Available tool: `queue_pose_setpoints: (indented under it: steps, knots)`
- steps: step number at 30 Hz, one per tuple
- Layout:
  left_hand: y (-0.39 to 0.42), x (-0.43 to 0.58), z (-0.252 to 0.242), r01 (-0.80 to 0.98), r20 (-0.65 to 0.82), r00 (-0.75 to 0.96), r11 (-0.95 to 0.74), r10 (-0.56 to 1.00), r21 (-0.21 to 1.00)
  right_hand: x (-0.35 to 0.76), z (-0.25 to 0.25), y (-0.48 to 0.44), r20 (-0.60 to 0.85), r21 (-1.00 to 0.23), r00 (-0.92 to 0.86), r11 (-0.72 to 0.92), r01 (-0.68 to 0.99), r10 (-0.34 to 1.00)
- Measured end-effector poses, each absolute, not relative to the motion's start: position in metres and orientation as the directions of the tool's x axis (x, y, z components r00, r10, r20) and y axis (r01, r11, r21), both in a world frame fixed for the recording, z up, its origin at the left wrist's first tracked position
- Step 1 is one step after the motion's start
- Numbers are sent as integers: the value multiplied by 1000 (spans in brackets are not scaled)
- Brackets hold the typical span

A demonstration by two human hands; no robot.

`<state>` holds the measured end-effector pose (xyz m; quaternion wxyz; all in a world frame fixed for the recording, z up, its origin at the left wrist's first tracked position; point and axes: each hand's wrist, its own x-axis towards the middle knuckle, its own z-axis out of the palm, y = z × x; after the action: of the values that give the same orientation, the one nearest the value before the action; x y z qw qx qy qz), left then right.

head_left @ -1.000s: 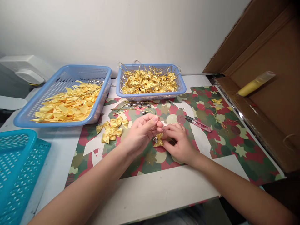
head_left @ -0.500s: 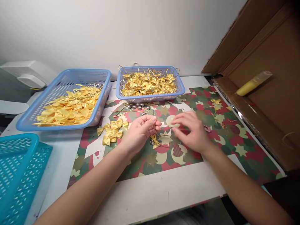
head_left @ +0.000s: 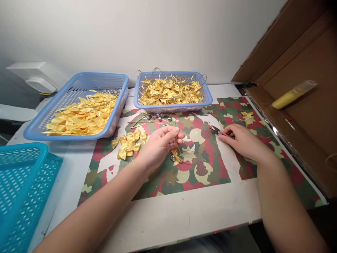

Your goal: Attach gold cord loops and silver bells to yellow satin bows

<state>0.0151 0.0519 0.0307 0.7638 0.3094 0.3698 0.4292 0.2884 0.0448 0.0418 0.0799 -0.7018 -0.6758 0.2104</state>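
Pinched between thumb and fingers of my left hand [head_left: 165, 140] is a thin gold cord [head_left: 179, 146]. From it hangs a yellow ribbon bow [head_left: 177, 156] with a silver bell [head_left: 173, 158], and a loop of the cord reaches out to the right. Over the right part of the patterned paper, my right hand [head_left: 239, 140] grips small scissors [head_left: 217, 130], dark blades pointing left and handles mostly hidden by the fingers. Several loose yellow bows [head_left: 130, 144] lie left of my left hand. Silver bells [head_left: 158, 116] and straight gold cords [head_left: 139, 123] lie beyond it.
A blue basket [head_left: 63, 137] of yellow bows and bells stands left. Another blue basket [head_left: 173, 107] at the back holds bows with looped cords. A teal basket [head_left: 39, 175] sits front left. Cardboard [head_left: 292, 63] with a yellow tube [head_left: 292, 95] borders the right. Yellow scraps [head_left: 247, 114] lie nearby.
My right hand has moved right, away from the bow, and now holds the scissors that lay on the paper. My left hand keeps its pinch on the cord. The view has shifted slightly.
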Motion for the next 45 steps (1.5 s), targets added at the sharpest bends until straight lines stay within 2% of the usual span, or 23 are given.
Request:
queue_pose_setpoints:
  steps: [4, 9, 12, 23, 45]
  knots:
    - [52, 16, 31, -419, -328, 347, 458, 879, 784, 269, 48, 40, -204, -538, -94, -32, 842, 974]
    - [52, 17, 34, -428, -376, 285, 468, 882, 773, 242, 59, 21, -309, -661, -364, 77, 746, 879]
    - [53, 18, 35, -446, -390, 273, 475, 879, 758, 231, 60, 13, -378, -648, -414, 82, 757, 828]
    - [53, 18, 33, -475, -371, 280, 464, 885, 748, 214, 52, 9, -395, -633, -412, 81, 770, 821]
    - [52, 18, 34, -469, -379, 299, 481, 876, 741, 214, 45, 12, -348, -584, -408, 145, 799, 844]
